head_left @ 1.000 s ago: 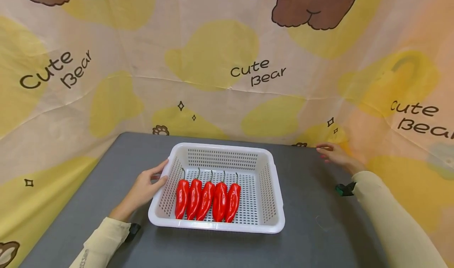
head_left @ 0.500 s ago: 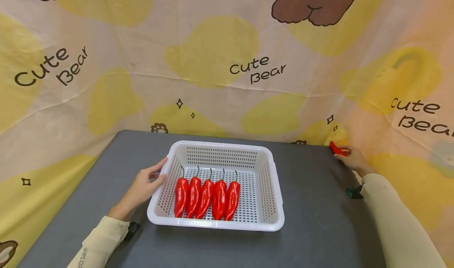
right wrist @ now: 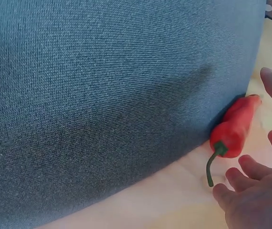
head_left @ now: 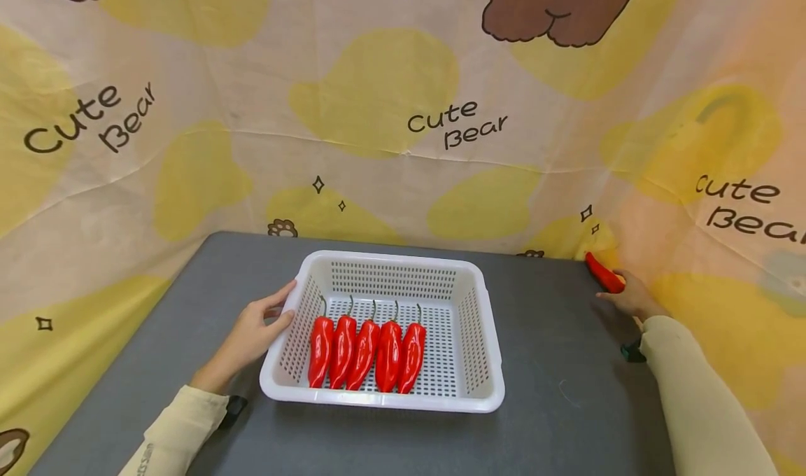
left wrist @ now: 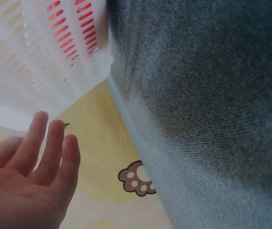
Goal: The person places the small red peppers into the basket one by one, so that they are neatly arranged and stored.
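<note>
My left hand (head_left: 252, 332) is at the left side of a white perforated plastic basket (head_left: 384, 400), its thumb and index fingertips right at the rim. In the left wrist view its fingers (left wrist: 55, 148) are extended beside the basket wall. Inside the basket, several red chili peppers (head_left: 364, 355) lie side by side with green stems toward the back. At the far right corner, my right hand (head_left: 634, 297) is beside another red chili pepper (head_left: 601, 271). The right wrist view shows its fingers spread around this pepper (right wrist: 236, 126), with gaps between them and it.
The basket stands on a dark grey table (head_left: 541, 364). Patterned cloth (head_left: 378, 98) hangs along the back and both sides. The lone pepper lies at the table's edge against this cloth.
My right hand has moved right and toward me at the corner, and the lone pepper, hidden one second ago, now shows. The left hand and basket stay almost still.
</note>
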A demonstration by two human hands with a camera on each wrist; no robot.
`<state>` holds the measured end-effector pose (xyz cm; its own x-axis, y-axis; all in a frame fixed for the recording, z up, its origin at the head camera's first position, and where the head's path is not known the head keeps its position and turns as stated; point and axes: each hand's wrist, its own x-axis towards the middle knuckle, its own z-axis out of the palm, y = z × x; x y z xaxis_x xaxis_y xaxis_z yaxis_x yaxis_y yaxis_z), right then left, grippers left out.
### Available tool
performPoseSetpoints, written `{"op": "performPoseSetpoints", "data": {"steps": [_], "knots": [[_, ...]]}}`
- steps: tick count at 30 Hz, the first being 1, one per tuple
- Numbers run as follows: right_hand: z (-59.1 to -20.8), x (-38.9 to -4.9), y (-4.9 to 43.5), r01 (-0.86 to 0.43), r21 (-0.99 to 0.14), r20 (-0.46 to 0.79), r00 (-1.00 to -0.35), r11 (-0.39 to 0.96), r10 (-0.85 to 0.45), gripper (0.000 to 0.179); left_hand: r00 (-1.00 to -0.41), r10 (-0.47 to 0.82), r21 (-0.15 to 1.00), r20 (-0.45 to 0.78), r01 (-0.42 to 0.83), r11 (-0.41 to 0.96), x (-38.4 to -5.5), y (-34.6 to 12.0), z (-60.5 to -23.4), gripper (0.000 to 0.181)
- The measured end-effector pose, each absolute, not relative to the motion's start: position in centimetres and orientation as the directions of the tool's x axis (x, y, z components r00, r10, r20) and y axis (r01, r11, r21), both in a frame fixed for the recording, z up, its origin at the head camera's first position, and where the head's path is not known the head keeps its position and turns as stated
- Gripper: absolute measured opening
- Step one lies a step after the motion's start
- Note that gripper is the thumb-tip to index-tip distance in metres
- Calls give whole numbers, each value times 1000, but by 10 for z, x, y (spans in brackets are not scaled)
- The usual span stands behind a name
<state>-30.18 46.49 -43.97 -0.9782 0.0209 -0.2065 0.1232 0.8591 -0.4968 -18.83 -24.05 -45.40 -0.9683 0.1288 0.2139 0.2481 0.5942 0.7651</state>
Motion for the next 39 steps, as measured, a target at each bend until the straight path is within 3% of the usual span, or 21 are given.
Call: {"op": "performPoseSetpoints", "data": {"steps": [11, 20, 34, 39], "knots": [[-447, -309, 465, 140, -500, -219, -975, 855, 31, 86, -970, 122, 757, 210, 241, 608, -187, -241, -455, 59], [-452, -299, 462, 60, -388, -193, -981, 920, -17, 73, -973, 121, 762, 197, 230, 605, -187, -240, -457, 59], [-456, -290, 444, -1, -371, -118, -992, 929, -49, 58, -973, 122, 760, 198, 231, 607, -188, -240, -458, 59], [-464, -289, 442, -2, -446, -69, -997, 895, -36, 47, -970, 125, 754, 209, 241, 611, -190, -240, -458, 58]]}}
